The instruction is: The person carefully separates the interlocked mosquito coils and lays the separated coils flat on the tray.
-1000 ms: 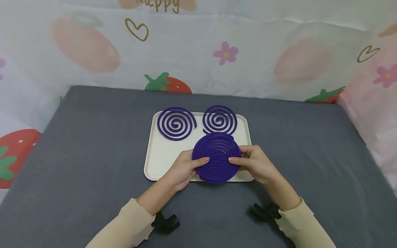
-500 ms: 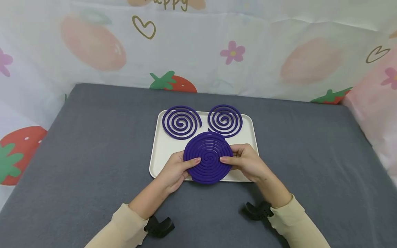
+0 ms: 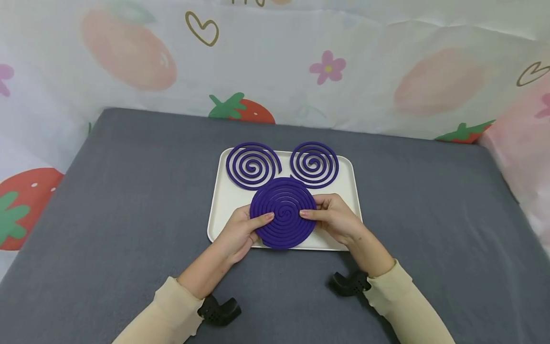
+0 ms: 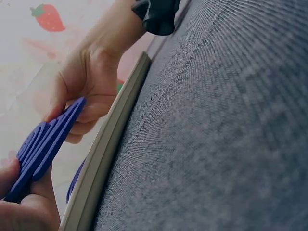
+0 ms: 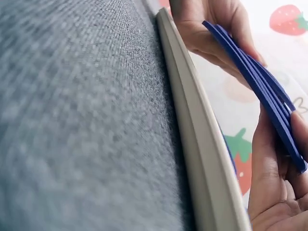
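Observation:
A purple disc of tightly nested mosquito coils [image 3: 284, 229] is held up over the front of a cream tray [image 3: 335, 241]. My left hand [image 3: 240, 231] pinches its left edge, thumb on top and fingers underneath. On its right edge my right hand [image 3: 337, 217] does the same. Both thumb tips lie near the spiral's centre. From the side, the disc [image 4: 48, 142] tilts above the tray's rim, and its layers [image 5: 260, 86] fan slightly apart. Two loose single coils lie at the tray's back, a left coil [image 3: 253, 166] and a right coil [image 3: 314, 165], both overhanging the back rim.
Grey cloth [image 3: 142, 191] covers the table around the tray. Behind it hangs a white curtain [image 3: 275, 48] printed with strawberries, flowers and hearts. Black wrist cameras [image 3: 220, 311] sit at both cuffs, low over the cloth.
Both hands have moved left over the tray with the nested coils, still gripping both edges. The head view has shifted slightly. The two loose coils stay in place on the tray.

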`<action>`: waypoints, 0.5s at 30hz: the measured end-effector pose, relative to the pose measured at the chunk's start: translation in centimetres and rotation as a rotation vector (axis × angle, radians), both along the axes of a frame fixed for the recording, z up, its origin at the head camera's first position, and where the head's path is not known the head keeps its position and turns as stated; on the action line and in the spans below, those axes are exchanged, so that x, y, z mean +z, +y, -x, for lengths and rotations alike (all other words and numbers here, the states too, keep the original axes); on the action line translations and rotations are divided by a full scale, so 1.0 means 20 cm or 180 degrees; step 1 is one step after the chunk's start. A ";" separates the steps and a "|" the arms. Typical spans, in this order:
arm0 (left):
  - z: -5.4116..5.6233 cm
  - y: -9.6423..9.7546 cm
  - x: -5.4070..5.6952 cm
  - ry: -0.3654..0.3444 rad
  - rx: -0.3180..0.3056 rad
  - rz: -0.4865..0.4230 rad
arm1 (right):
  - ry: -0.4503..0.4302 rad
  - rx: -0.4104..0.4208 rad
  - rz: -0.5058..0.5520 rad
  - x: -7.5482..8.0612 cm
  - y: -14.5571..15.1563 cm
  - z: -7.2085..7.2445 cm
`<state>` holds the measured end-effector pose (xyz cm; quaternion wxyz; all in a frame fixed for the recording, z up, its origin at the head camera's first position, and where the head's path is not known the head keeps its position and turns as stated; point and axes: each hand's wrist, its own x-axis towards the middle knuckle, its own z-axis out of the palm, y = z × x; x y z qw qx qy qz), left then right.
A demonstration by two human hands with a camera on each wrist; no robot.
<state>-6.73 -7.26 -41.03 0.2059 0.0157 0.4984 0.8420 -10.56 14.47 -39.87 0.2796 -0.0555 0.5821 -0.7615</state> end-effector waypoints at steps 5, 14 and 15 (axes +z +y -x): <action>-0.01 0.00 -0.01 -0.0039 -0.0080 -0.0083 | -0.0048 0.0082 0.0115 0.00 0.01 -0.01; -0.02 0.01 -0.01 0.0019 -0.0240 -0.0127 | 0.0044 -0.0152 0.0239 0.01 0.01 -0.02; -0.02 0.01 -0.01 0.0017 -0.0234 -0.0116 | 0.0036 -0.0183 0.0255 0.00 0.00 -0.02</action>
